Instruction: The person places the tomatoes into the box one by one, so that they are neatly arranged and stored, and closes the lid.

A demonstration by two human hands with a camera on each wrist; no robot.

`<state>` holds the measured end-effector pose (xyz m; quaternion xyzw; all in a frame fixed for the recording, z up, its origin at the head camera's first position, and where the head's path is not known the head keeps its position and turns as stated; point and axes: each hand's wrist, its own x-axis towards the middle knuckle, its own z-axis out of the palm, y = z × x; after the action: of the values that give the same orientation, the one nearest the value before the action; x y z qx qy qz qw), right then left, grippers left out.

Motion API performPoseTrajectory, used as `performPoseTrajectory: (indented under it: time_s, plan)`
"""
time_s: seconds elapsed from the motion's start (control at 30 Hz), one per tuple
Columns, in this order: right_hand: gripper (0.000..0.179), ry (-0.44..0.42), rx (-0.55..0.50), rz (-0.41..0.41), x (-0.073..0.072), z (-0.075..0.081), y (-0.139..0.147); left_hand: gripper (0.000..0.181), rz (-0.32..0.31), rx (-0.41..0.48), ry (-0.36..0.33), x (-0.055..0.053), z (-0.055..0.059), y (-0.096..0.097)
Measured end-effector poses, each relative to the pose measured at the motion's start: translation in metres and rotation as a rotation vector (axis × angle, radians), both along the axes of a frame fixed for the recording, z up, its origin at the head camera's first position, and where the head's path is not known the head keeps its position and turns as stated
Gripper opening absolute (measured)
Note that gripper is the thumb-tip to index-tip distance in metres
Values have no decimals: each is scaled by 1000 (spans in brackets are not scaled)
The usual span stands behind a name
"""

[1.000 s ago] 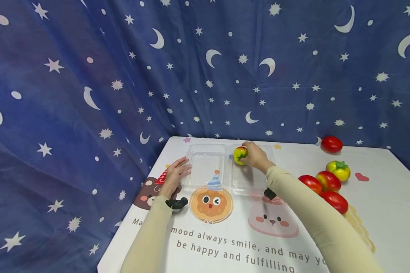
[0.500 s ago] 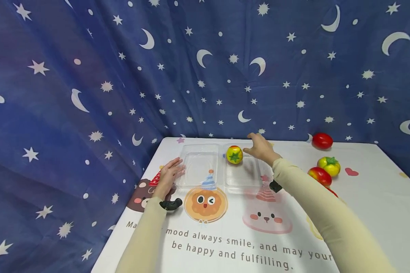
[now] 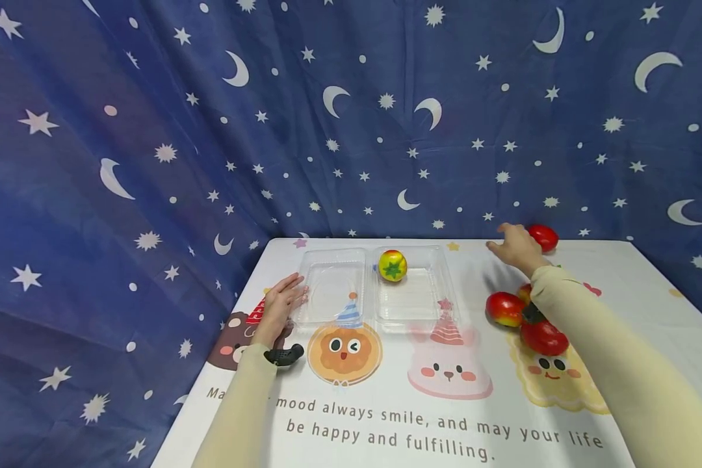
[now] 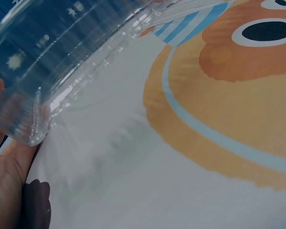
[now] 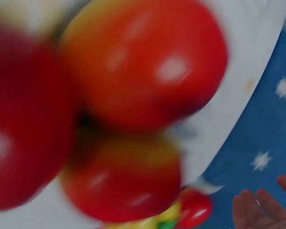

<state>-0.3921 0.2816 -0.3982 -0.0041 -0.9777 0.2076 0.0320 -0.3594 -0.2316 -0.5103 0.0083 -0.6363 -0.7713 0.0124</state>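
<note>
A clear plastic clamshell box (image 3: 412, 299) lies unfolded on the table, its two halves side by side. One yellow-and-red tomato-like fruit (image 3: 392, 266) with a green leafy top sits in the far left corner of the right half. My left hand (image 3: 279, 311) is at the box's left edge with straight fingers. In the left wrist view, part of that hand (image 4: 7, 186) shows behind the clear plastic wall. My right hand (image 3: 517, 248), fingers spread and holding nothing, hovers near a red fruit (image 3: 543, 238) at the back. Below it, red fruits (image 3: 545, 338) cluster, large in the right wrist view.
A printed white cloth (image 3: 386, 448) with cartoon faces and lettering covers the table. Behind it hangs a blue curtain (image 3: 351, 130) with moons and stars. My right forearm (image 3: 602, 351) hides part of the fruit cluster.
My right hand let go of the yellow-and-red fruit in the box's right half, then moved right to the other fruits. The left hand stays at the box. The view has shifted slightly right.
</note>
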Motion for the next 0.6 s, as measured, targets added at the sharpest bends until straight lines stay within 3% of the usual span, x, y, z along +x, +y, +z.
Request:
performPoseTrajectory:
  time_s: [0.27, 0.47, 0.6]
  plan:
    - [58, -72, -29, -137, 30, -15, 63, 51, 14, -37, 39, 0, -9, -6]
    - [56, -186, -51, -242, 46, -21, 85, 50, 1, -3, -10, 3, -8, -8]
    - [56, -264, -87, -265, 49, -24, 92, 51, -16, 19, -16, 3, -8, -9]
